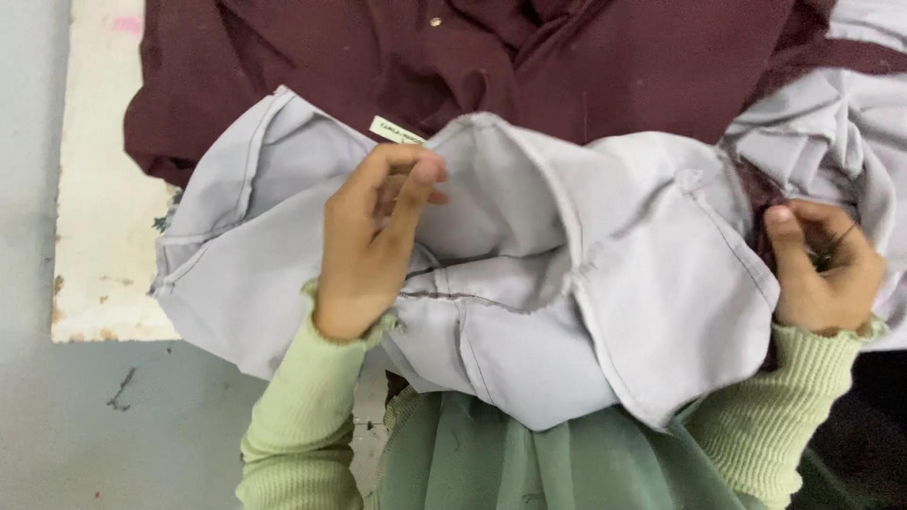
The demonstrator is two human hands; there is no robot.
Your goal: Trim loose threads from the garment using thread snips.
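Pinching the grey garment (529, 312) at its seam, my left hand (373, 241) holds it over my lap; my right hand (822, 269) — fingers curled together — grips dark thread by maroon cloth (529, 66) on the table (104, 236).

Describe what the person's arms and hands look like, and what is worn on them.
Both arms wear pale green ribbed knit sleeves with frilled cuffs ending at the wrists. The left hand and right hand are bare: no gloves, rings or watch show. The fingers have short, unpainted nails.

small white rect. label (397, 130), sewn on grey garment (529, 312) edge
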